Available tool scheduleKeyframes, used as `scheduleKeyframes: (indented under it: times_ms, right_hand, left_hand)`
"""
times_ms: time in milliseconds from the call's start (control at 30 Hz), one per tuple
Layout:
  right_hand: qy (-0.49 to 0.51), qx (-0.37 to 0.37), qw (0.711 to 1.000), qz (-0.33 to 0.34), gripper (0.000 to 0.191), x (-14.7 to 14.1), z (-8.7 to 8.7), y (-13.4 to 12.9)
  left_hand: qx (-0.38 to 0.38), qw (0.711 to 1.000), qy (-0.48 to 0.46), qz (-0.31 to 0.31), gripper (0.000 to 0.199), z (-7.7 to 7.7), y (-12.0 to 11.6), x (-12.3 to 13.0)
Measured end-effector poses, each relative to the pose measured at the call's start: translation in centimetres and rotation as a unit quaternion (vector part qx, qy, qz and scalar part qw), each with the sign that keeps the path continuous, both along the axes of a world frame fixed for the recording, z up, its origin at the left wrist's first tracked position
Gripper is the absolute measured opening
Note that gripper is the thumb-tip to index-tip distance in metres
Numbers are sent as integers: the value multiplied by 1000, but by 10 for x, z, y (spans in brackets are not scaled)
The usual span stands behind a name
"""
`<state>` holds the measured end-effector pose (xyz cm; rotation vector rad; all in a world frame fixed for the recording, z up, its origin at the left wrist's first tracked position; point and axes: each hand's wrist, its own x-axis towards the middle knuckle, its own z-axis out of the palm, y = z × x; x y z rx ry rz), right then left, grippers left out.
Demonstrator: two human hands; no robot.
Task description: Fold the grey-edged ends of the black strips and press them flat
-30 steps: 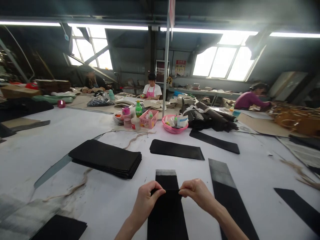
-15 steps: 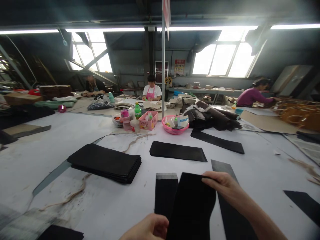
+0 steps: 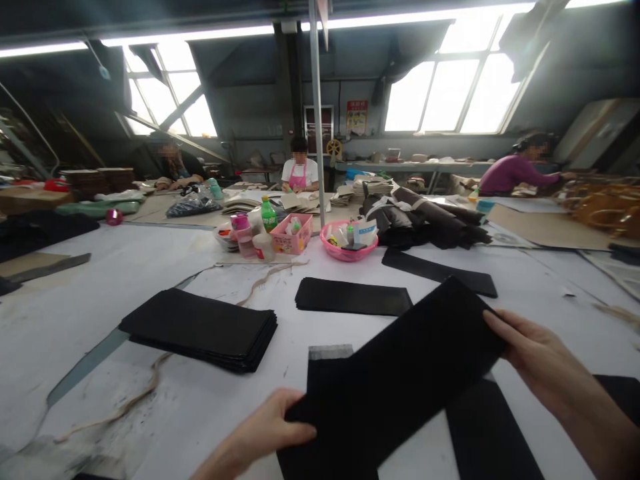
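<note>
Between my two hands a black rectangular panel [image 3: 400,367], flexible like leather or fabric, is stretched at a slant above the table. My left hand [image 3: 273,423] pinches its lower left edge, thumb on top. At its right end my right hand [image 3: 533,350] grips the edge between thumb and fingers. Partly covered beneath it lies a black strip with a grey end [image 3: 330,351]. Another dark strip [image 3: 487,427] shows below its right part. A thick stack of black panels [image 3: 200,327] is to the left, and a thinner stack [image 3: 353,295] lies just beyond the held panel.
Further back lie a black strip [image 3: 440,270], a pink round basket [image 3: 350,252], a pink box [image 3: 293,235], a green bottle [image 3: 269,215] and dark rolled material [image 3: 435,217]. A metal pole [image 3: 317,120] rises behind them. Several people work at the far side.
The held panel has swung from nearly upright to a slant, its far end rising rightward. My right hand moved right with it; my left hand moved slightly left and up.
</note>
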<state>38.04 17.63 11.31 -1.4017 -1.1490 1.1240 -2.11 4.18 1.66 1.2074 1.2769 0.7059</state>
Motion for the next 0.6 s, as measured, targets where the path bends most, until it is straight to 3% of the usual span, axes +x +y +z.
scheduleKeyframes:
  times_ms: [67, 167, 233, 300, 367, 433, 600]
  right_hand:
    - [17, -16, 1000, -16, 35, 1, -18, 16]
    - [27, -26, 999, -22, 35, -5, -42, 44]
    - [-6, -13, 1000, -20, 35, -14, -56, 65]
    - [-64, 6, 998, -27, 34, -25, -70, 88]
    - [-113, 9, 993, -37, 33, -36, -88, 112]
    - [-164, 0, 985, -52, 30, -46, -109, 132]
    - [-339, -17, 936, -95, 16, -53, -157, 157]
  left_hand:
    - [-34, 997, -71, 2, 25, 21, 36, -21]
    - [7, 990, -97, 101, 37, 45, 100, -49]
    - [29, 978, -100, 183, 43, 51, 147, -62]
    - [58, 956, -112, 264, 44, 49, 190, -70]
    - [74, 943, -107, 307, 41, 36, 226, -71]
    - [69, 939, -85, 326, 37, 13, 249, -68]
    - [55, 945, 2, 322, 32, -46, 262, -57]
